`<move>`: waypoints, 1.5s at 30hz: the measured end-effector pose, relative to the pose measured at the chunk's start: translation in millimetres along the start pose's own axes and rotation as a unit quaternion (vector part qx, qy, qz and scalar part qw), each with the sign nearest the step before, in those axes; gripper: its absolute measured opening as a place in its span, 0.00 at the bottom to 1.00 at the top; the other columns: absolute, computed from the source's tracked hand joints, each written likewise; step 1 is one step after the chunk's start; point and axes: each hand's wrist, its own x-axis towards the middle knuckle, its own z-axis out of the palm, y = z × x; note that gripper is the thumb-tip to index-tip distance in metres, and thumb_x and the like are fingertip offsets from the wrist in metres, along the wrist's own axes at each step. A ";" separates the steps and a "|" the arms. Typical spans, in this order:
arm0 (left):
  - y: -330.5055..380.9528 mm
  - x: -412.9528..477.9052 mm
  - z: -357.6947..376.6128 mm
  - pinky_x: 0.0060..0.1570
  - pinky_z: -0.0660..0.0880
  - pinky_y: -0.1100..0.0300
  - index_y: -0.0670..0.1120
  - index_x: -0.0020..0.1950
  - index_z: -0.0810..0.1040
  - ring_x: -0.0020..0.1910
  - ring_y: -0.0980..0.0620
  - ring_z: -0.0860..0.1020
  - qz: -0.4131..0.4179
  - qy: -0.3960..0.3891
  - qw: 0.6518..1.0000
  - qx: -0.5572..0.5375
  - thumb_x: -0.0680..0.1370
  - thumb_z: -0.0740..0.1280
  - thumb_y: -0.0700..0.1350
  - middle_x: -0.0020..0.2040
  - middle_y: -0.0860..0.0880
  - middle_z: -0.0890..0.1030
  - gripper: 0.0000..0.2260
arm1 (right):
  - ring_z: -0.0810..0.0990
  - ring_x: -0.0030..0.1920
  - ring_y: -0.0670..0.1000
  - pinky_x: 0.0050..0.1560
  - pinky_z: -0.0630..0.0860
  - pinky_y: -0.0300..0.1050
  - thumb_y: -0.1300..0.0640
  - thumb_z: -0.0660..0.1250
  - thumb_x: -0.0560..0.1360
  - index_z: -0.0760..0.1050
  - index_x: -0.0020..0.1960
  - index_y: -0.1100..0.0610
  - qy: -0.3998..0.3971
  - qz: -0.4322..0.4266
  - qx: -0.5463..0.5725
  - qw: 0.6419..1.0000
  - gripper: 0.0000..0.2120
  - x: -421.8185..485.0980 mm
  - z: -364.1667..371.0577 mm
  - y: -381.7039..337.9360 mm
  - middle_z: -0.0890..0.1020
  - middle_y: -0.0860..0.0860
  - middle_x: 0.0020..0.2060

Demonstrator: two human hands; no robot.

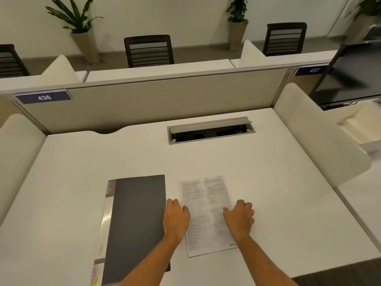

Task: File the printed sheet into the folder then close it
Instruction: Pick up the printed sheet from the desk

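A dark grey folder (pixel 136 221) lies closed on the white desk (pixel 278 193), its labelled spine strip along its left edge. Right of it a printed sheet (pixel 204 205) lies flat, text side up. My left hand (pixel 175 217) rests at the sheet's left edge, thumb on the paper, fingers curled in the gap beside the folder. At the sheet's right edge sits my right hand (pixel 240 218), thumb on the paper and fingers curled on the desk. Whether either hand pinches the sheet is unclear.
A cable hatch (pixel 210 130) with its lid raised sits at the desk's back. Beige partitions (pixel 154 100) and white side dividers (pixel 315 137) fence the desk. A monitor (pixel 354 77) stands on the neighbouring desk to the right. Chairs and potted plants are behind.
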 end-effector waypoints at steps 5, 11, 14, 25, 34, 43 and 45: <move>12.9 -7.6 21.2 0.51 0.82 0.58 0.46 0.64 0.76 0.59 0.51 0.74 -0.039 -0.014 0.999 -0.031 0.86 0.65 0.49 0.63 0.50 0.72 0.10 | 0.79 0.64 0.60 0.62 0.82 0.55 0.44 0.85 0.68 0.74 0.65 0.59 -0.036 0.002 -0.016 0.999 0.35 1.4 3.2 -7.1 0.78 0.57 0.62; 22.4 4.3 28.1 0.54 0.84 0.49 0.49 0.59 0.81 0.59 0.45 0.78 -0.164 0.012 0.973 -0.164 0.85 0.65 0.48 0.63 0.49 0.74 0.07 | 0.80 0.61 0.59 0.60 0.84 0.53 0.45 0.90 0.61 0.71 0.64 0.57 -0.041 -0.016 -0.059 0.997 0.42 5.2 6.2 -9.0 0.78 0.58 0.61; 23.6 13.1 26.8 0.56 0.86 0.40 0.48 0.57 0.82 0.57 0.41 0.82 -0.216 0.005 0.953 -0.213 0.84 0.66 0.48 0.61 0.46 0.80 0.08 | 0.80 0.62 0.60 0.61 0.84 0.55 0.45 0.90 0.60 0.67 0.66 0.57 -0.057 0.001 -0.052 0.997 0.46 11.4 3.5 -10.6 0.77 0.59 0.62; 13.9 28.5 16.9 0.54 0.87 0.45 0.49 0.60 0.75 0.50 0.44 0.85 -0.297 -0.022 0.885 -0.358 0.78 0.72 0.37 0.53 0.47 0.83 0.14 | 0.78 0.65 0.59 0.64 0.83 0.58 0.45 0.90 0.61 0.63 0.66 0.55 -0.079 0.017 -0.032 0.996 0.46 20.1 1.5 -10.7 0.74 0.56 0.63; 27.3 23.4 24.2 0.46 0.88 0.51 0.53 0.58 0.74 0.54 0.47 0.82 -0.180 -0.019 0.973 -0.141 0.80 0.73 0.44 0.59 0.50 0.75 0.12 | 0.78 0.63 0.58 0.62 0.83 0.58 0.48 0.90 0.60 0.62 0.62 0.52 -0.066 0.007 -0.007 0.998 0.44 18.4 7.5 -7.6 0.74 0.54 0.60; 33.4 23.2 18.4 0.41 0.88 0.46 0.48 0.65 0.72 0.48 0.39 0.87 -0.310 -0.042 0.834 -0.455 0.75 0.78 0.33 0.55 0.43 0.85 0.24 | 0.76 0.65 0.57 0.64 0.81 0.58 0.46 0.90 0.58 0.60 0.59 0.50 -0.070 0.008 0.000 0.998 0.45 24.4 13.8 -1.2 0.73 0.53 0.61; 26.3 24.0 15.9 0.47 0.88 0.39 0.44 0.63 0.82 0.49 0.38 0.89 -0.289 -0.095 0.825 -0.475 0.76 0.77 0.33 0.54 0.42 0.89 0.17 | 0.76 0.65 0.57 0.65 0.80 0.58 0.45 0.90 0.58 0.58 0.57 0.48 -0.075 0.009 0.000 0.997 0.46 27.1 14.7 1.2 0.72 0.52 0.59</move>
